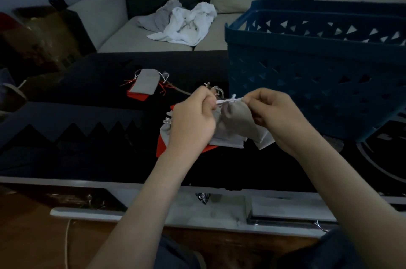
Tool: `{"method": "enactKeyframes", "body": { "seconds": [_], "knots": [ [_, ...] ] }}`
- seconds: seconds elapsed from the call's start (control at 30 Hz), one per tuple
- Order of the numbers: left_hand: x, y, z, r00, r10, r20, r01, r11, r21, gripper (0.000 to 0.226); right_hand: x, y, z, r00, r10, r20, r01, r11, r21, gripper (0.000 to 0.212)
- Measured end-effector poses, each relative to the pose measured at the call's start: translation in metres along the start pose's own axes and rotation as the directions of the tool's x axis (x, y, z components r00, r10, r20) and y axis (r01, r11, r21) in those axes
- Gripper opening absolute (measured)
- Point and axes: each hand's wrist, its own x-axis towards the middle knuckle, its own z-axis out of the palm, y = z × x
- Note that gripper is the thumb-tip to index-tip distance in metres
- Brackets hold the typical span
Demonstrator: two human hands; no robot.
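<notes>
Head view: left grip (191,119), right grip (274,119) tight on grey pouch (235,122), beside blue basket (307,84).

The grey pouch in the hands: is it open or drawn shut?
Drawn shut: the grey pouch is gathered tight at its mouth; left hand and right hand pinch its cord.
</notes>
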Motion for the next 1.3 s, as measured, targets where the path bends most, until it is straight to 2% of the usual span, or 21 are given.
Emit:
{"method": "enactKeyframes", "body": {
  "seconds": [0.1, 0.2, 0.3, 0.4, 0.47, 0.53, 0.6, 0.73, 0.77, 0.83, 0.9, 0.97, 1.1, 1.23, 1.3],
  "knots": [
    [0.013, 0.004, -0.011, 0.995, -0.091, 0.046, 0.095, 0.991, -0.098, 0.023, 0.007, -0.015, 0.001, 0.997, 0.019, 0.069, -0.023, 0.997, 0.071, 0.020],
    [0.038, -0.006, -0.019, 0.979, -0.187, 0.086, 0.198, 0.970, -0.141, 0.027, 0.027, -0.027, 0.018, 0.981, 0.081, 0.177, -0.107, 0.983, 0.146, 0.018],
    [0.054, -0.023, -0.025, 0.971, -0.225, 0.079, 0.232, 0.969, -0.084, 0.027, 0.051, -0.030, 0.041, 0.969, 0.117, 0.217, -0.123, 0.992, 0.013, 0.018],
    [0.067, -0.047, -0.030, 0.957, -0.286, 0.051, 0.290, 0.952, -0.098, 0.024, 0.071, -0.033, 0.056, 0.960, 0.086, 0.267, -0.040, 0.984, -0.174, 0.016],
    [0.079, -0.067, -0.033, 0.939, -0.336, 0.076, 0.341, 0.937, -0.076, 0.022, 0.088, -0.037, 0.062, 0.967, 0.056, 0.247, 0.009, 0.968, -0.252, 0.013],
    [0.094, -0.091, -0.037, 0.920, -0.372, 0.127, 0.372, 0.928, 0.027, 0.026, 0.109, -0.042, 0.072, 0.980, 0.045, 0.192, 0.004, 0.968, -0.250, 0.012],
    [0.103, -0.109, -0.041, 0.921, -0.359, 0.150, 0.342, 0.931, 0.129, 0.030, 0.125, -0.047, 0.081, 0.984, 0.055, 0.170, -0.009, 0.966, -0.259, 0.013],
    [0.115, -0.139, -0.053, 0.950, -0.310, -0.027, 0.311, 0.948, 0.069, 0.029, 0.150, -0.061, 0.092, 0.967, 0.077, 0.243, -0.016, 0.970, -0.242, 0.032],
    [0.119, -0.147, -0.054, 0.950, -0.313, -0.009, 0.311, 0.942, 0.123, 0.026, 0.155, -0.062, 0.094, 0.963, 0.072, 0.261, -0.003, 0.967, -0.254, 0.035],
    [0.127, -0.167, -0.053, 0.949, -0.308, 0.073, 0.268, 0.904, 0.333, 0.023, 0.161, -0.061, 0.100, 0.958, 0.056, 0.281, 0.040, 0.945, -0.326, 0.034],
    [0.133, -0.183, -0.049, 0.928, -0.353, 0.122, 0.233, 0.802, 0.550, 0.030, 0.162, -0.054, 0.108, 0.955, 0.053, 0.292, 0.068, 0.919, -0.388, 0.026],
    [0.137, -0.194, -0.044, 0.907, -0.402, 0.122, 0.226, 0.711, 0.666, 0.037, 0.160, -0.047, 0.119, 0.950, 0.054, 0.308, 0.081, 0.909, -0.409, 0.021],
    [0.142, -0.204, -0.036, 0.908, -0.406, 0.101, 0.229, 0.685, 0.692, 0.044, 0.154, -0.037, 0.135, 0.936, 0.054, 0.348, 0.100, 0.907, -0.410, 0.024],
    [0.142, -0.206, -0.030, 0.955, -0.294, 0.045, 0.158, 0.629, 0.761, 0.029, 0.154, -0.032, 0.143, 0.920, 0.072, 0.386, 0.097, 0.911, -0.401, 0.026],
    [0.142, -0.207, -0.029, 0.962, -0.272, 0.000, 0.190, 0.673, 0.714, 0.028, 0.155, -0.029, 0.145, 0.911, 0.089, 0.404, 0.087, 0.913, -0.398, 0.023]
  ]
}}
